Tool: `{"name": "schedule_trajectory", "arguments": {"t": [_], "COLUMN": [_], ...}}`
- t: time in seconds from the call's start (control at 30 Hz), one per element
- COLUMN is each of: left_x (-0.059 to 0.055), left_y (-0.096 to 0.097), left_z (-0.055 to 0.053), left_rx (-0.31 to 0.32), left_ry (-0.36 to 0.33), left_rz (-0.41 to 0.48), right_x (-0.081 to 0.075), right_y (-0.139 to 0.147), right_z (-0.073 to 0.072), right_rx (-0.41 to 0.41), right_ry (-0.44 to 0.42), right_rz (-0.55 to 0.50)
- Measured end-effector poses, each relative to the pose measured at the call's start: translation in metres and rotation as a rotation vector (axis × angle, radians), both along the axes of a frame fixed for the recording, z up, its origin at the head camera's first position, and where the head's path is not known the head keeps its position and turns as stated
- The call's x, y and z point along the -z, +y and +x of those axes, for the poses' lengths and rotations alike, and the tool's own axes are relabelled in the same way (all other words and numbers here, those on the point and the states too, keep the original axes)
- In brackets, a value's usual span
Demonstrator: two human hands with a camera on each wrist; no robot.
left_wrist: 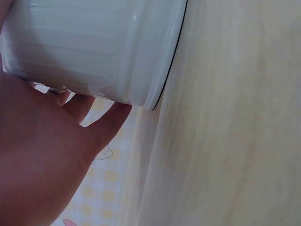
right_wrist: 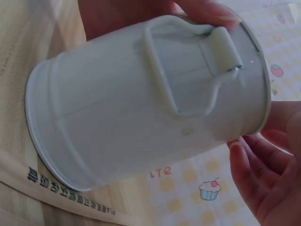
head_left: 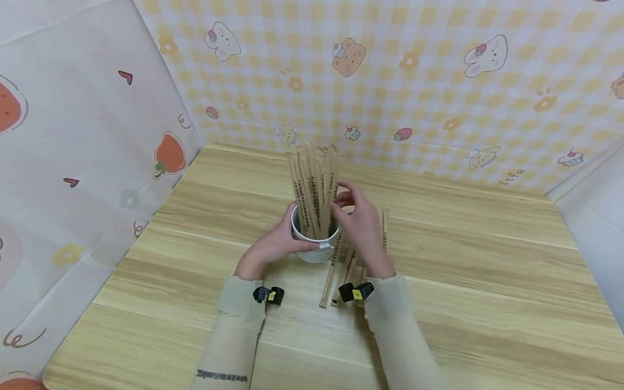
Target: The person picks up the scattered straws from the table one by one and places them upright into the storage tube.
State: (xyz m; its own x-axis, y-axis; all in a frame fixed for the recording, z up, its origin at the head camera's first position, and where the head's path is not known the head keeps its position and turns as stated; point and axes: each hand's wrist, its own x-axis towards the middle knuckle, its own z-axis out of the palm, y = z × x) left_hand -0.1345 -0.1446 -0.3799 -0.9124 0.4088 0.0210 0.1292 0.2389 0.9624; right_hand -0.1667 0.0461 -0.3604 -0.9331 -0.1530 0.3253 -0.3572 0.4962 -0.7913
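Where the wrapped straws [head_left: 312,195] stand: upright in the white pail [head_left: 310,255], slightly fanned, their lower ends hidden inside.
Wrappers: matt brown paper, long and narrow, with dark printing mostly too small to read.
Pail: round and glossy, ridged near its base, standing on the table [head_left: 478,271]; a bent-wire handle [right_wrist: 159,70] hangs just below the rim.
Left hand [head_left: 277,242]: curled around the pail's side, thumb across the front near the rim; some fingertips are lost behind it.
Right hand [head_left: 359,219]: thumb and fingers bent in close at the bundle's right edge; whether they pinch a straw I cannot tell.
Loose straws [head_left: 329,281]: lying right of the pail, partly covered by the right hand and sleeve [head_left: 397,319].
Tabletop: pale, streaked wood grain, its near edge mostly cut off.
Backdrop [head_left: 414,32]: yellow-and-white checks with cartoon prints, cropped above.
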Motion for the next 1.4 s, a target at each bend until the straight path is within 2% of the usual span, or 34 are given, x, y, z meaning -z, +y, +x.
{"name": "schedule_trajectory", "arguments": {"t": [0.3, 0.4, 0.5, 0.63, 0.97, 1.27, 1.4], "left_x": [0.000, 0.000, -0.001, -0.002, -0.003, -0.004, -0.004], "left_y": [0.001, 0.000, -0.001, 0.000, 0.001, 0.001, 0.001], "left_z": [-0.001, -0.001, 0.000, 0.001, 0.001, 0.001, 0.001], "left_rx": [0.008, -0.001, -0.004, 0.002, 0.004, 0.007, 0.005], "left_ry": [0.020, 0.020, 0.015, 0.009, 0.002, 0.009, 0.006], "left_rz": [0.014, 0.004, 0.000, 0.011, 0.003, 0.000, 0.003], "right_x": [-0.013, -0.013, -0.009, -0.001, 0.013, 0.028, 0.032], "right_y": [0.024, 0.035, 0.048, 0.068, 0.108, 0.122, 0.118], "right_z": [0.002, 0.002, 0.003, 0.002, 0.001, 0.001, 0.001], "right_rx": [0.057, 0.070, 0.097, 0.125, 0.127, 0.057, 0.045], "right_ry": [-0.093, -0.130, -0.164, -0.200, -0.337, -0.487, -0.510], "right_rz": [-0.099, -0.141, -0.137, -0.054, 0.148, 0.293, 0.353]}}
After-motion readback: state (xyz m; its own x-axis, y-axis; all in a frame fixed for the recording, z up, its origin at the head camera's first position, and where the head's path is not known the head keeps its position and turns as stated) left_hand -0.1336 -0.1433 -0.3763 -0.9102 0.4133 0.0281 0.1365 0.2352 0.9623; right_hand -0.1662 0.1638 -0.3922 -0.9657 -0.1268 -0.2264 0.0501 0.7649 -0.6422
